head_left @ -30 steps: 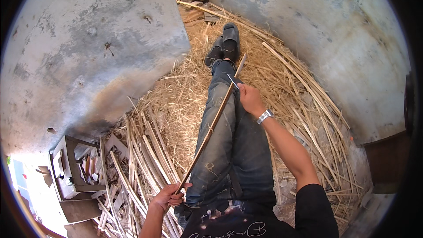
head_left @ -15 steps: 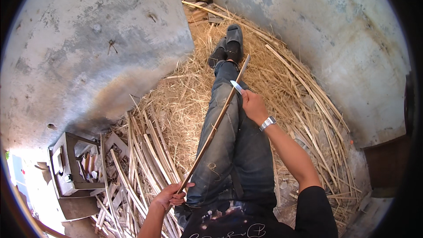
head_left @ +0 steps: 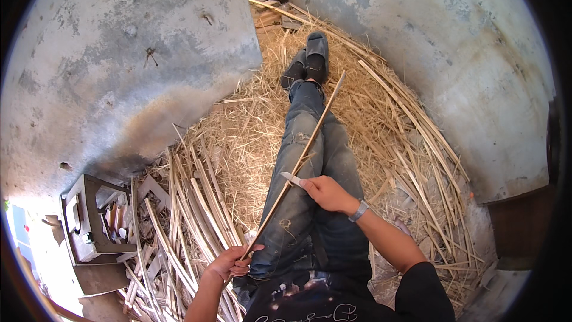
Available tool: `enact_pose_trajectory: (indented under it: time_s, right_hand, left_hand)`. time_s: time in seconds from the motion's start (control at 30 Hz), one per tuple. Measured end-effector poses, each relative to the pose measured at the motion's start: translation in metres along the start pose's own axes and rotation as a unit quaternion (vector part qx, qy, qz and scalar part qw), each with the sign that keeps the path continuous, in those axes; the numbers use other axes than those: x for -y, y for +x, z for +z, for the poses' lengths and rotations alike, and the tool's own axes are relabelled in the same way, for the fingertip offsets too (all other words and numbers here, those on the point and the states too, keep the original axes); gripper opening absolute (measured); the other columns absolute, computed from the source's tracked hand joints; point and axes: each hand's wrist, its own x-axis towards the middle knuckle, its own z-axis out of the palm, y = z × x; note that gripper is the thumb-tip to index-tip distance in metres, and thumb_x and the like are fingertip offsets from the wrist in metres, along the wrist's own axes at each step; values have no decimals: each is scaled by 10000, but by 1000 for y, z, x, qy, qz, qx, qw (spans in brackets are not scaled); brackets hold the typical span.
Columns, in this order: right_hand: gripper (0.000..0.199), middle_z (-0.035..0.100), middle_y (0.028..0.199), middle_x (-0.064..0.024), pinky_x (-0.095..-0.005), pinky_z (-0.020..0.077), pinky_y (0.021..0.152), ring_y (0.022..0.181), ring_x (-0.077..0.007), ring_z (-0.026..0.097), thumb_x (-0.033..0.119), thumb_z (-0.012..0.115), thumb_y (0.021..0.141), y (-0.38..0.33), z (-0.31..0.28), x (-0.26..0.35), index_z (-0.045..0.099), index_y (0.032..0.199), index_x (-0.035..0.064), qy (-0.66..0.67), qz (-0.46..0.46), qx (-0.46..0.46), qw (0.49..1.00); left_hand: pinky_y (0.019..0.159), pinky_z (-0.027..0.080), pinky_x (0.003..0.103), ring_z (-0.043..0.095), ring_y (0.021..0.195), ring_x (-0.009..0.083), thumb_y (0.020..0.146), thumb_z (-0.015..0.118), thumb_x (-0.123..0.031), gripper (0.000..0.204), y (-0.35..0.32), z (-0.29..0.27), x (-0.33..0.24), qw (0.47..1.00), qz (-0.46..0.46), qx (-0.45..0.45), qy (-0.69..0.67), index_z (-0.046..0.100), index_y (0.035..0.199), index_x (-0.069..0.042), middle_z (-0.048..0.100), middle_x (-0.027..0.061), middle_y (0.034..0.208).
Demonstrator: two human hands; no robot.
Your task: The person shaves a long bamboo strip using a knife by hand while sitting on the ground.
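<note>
I see the wooden strip (head_left: 301, 163) gripped near its lower end by the left hand (head_left: 231, 262), whose fingers are curled closed around it, with 1 fingertip poking out past the strip's right side. From there it slants up and away to the right over the denim trousers (head_left: 325, 226), its far tip ending just short of the shoes (head_left: 317, 48). In the right hand (head_left: 329, 192) I make out a knife (head_left: 292, 178), its handle mostly hidden inside the closed fingers, the thumb lying forward near the base of the blade. The short, pale metal blade points left and crosses the strip around its middle; I cannot tell from my side whether the edge is biting. The strip is slender, nearly straight and tan, with a small curl or splinter standing off it just above the blade. The denim is faded and dusty, and loose, straw-like shavings (head_left: 238, 143) cover the floor around both legs. Longer strips (head_left: 199, 197) lie bundled on the left, and more curve along the stained, patchy right wall (head_left: 429, 53). The left wrist stays low by the hip, palm turned inward, while the right forearm, wearing a metal watch (head_left: 358, 211), angles up and inward over the thigh.
</note>
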Motion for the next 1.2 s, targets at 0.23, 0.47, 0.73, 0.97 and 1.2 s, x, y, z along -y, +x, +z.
enact_pose_trajectory:
  time_s: [0.23, 0.47, 0.73, 0.97, 1.2]
  right_hand:
    - [443, 442, 609, 63, -246, 312, 447, 483, -31, 414, 395, 601, 1088, 29, -35, 12, 566, 775, 85, 200, 180, -3, 963]
    - [321, 489, 600, 64, -286, 364, 544, 575, -64, 449, 316, 817, 940, 26, -27, 32, 701, 875, 24, 41, 104, 5, 994]
    - [284, 642, 620, -123, -342, 472, 563, 552, -167, 595, 262, 815, 918, 6, -8, 41, 735, 855, -3, 35, 71, -71, 994]
    - [290, 601, 626, -68, -314, 465, 575, 589, -123, 563, 275, 838, 889, -24, -4, 58, 714, 820, 22, 62, 54, 91, 992]
    - [355, 715, 812, -169, -423, 525, 691, 741, -293, 679, 293, 766, 937, 12, -171, -31, 704, 1080, -26, -290, 213, -384, 850]
  left_hand:
    - [397, 242, 225, 303, 435, 38, 1143, 487, -390, 535, 5, 12, 1, 999, 8, -19, 26, 522, 1502, 4, 388, -58, 606]
    - [408, 244, 234, 314, 445, 53, 1150, 491, -355, 471, 5, 23, -1, 996, 34, -48, 71, 584, 1462, -14, 384, -57, 615]
    - [432, 240, 233, 311, 471, 49, 1145, 516, -333, 423, 9, 35, 5, 988, 60, -101, 97, 620, 1421, -29, 391, -64, 632]
    - [416, 246, 229, 304, 459, 49, 1157, 461, -367, 473, 19, 12, 4, 1000, 21, -9, 14, 526, 1507, -55, 379, -57, 622]
    - [388, 255, 216, 314, 442, 38, 1168, 385, -400, 519, 31, -19, 14, 990, -34, 104, -90, 438, 1581, -92, 369, -60, 619]
